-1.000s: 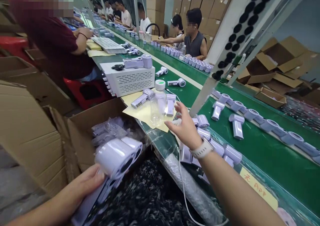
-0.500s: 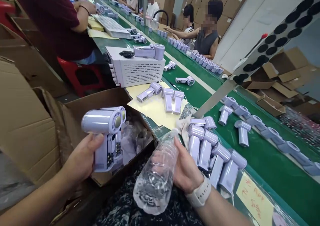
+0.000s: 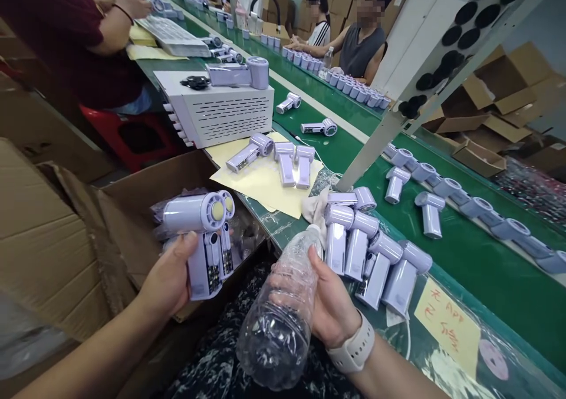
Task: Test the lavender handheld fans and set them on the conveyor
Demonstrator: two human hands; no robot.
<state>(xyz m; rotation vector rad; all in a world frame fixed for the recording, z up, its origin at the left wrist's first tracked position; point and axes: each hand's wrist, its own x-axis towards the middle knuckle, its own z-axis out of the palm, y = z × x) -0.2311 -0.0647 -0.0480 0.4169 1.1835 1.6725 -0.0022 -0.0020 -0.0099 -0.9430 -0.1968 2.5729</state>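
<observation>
My left hand (image 3: 165, 281) grips two lilac handheld fans (image 3: 204, 240) side by side by their handles, heads up, above an open cardboard box (image 3: 132, 193). My right hand (image 3: 329, 304), with a white watch on the wrist, holds a clear plastic bottle (image 3: 283, 316) tilted, its cap end toward the bench; small metal parts lie inside it. Just right of the bottle, several more lilac fans (image 3: 367, 251) lie in a row on the bench edge.
Three fans rest on a yellow sheet (image 3: 265, 181) by a white metal box (image 3: 216, 113). The green conveyor belt (image 3: 464, 257) carries more fans. A slanted white post (image 3: 375, 145) rises from the bench. Other people work at left and across the belt.
My right hand took the bottle from the yellow sheet and brought it down to my lap. My left hand lifted the two fans upright out of the box.
</observation>
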